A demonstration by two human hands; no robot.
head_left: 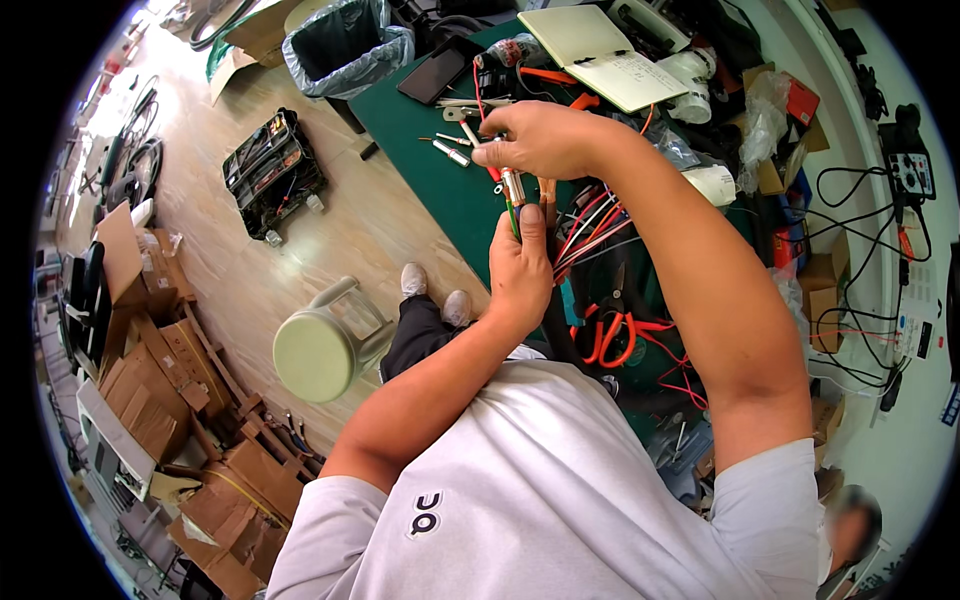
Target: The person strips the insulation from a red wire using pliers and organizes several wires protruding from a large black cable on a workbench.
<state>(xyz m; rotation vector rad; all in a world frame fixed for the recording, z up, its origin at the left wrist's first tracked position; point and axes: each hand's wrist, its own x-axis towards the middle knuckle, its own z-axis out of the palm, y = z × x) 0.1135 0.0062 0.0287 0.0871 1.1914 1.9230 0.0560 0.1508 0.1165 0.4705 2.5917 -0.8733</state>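
My left hand (520,268) grips a metal cylindrical part (512,186) with coloured wires, including a green one below it. My right hand (535,140) is closed just above, pinching a thin pale piece (470,132) at the part's upper end; its exact shape is partly hidden by the fingers. Loose metal cylinders (450,152) lie to the left on the green mat (420,185). A bundle of red, white and dark wires (590,230) spreads right of my hands. Orange-handled scissors (612,335) lie below the wires, beside red cable.
A notebook (560,35), phone (438,70) and clutter fill the table's far end, near a bagged bin (348,50). A stool (315,350), open tool case (275,170) and cardboard (155,390) stand on the floor. Another person (850,525) is partly visible at lower right.
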